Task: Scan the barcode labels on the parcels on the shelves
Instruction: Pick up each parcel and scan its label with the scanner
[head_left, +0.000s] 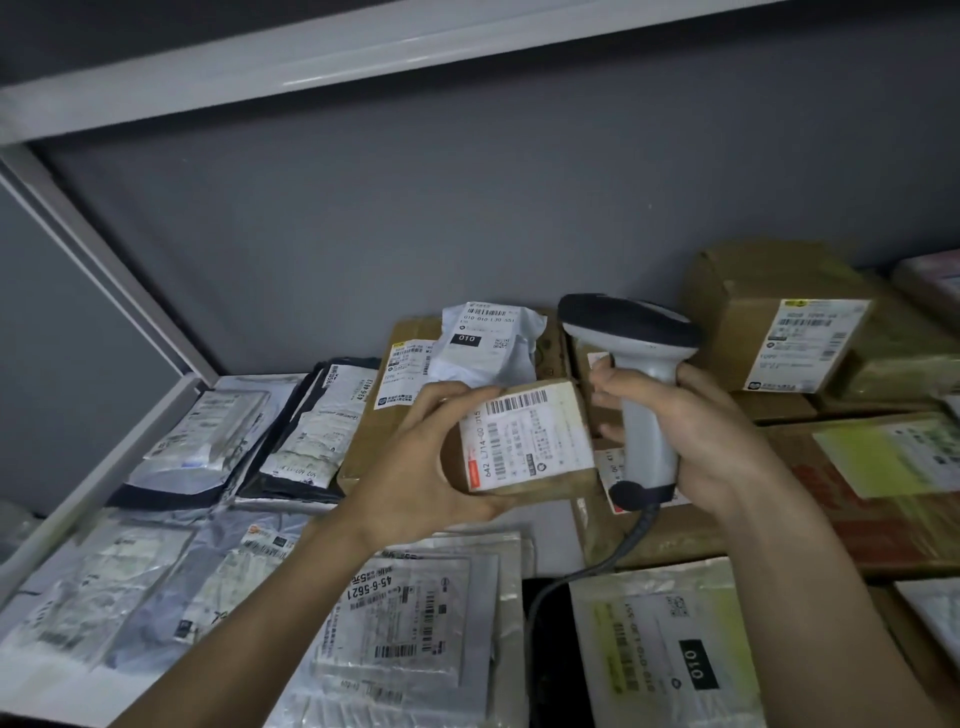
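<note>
My left hand (415, 457) grips a small brown cardboard parcel (535, 441) lifted above the shelf, its white barcode label (524, 436) facing me. Just to its right, my right hand (711, 436) holds the grey handle of a corded barcode scanner (644, 374). The scanner's dark head sits above and behind the parcel, and its cable hangs down between my arms.
Flat plastic mailers (395, 618) cover the shelf's left and front. A white bag parcel (488, 343) rests on brown boxes at the back. Larger cartons (779, 332) stack at the right. A grey wall is behind, the upper shelf (363, 57) overhead, and a slanted frame post (104, 260) at left.
</note>
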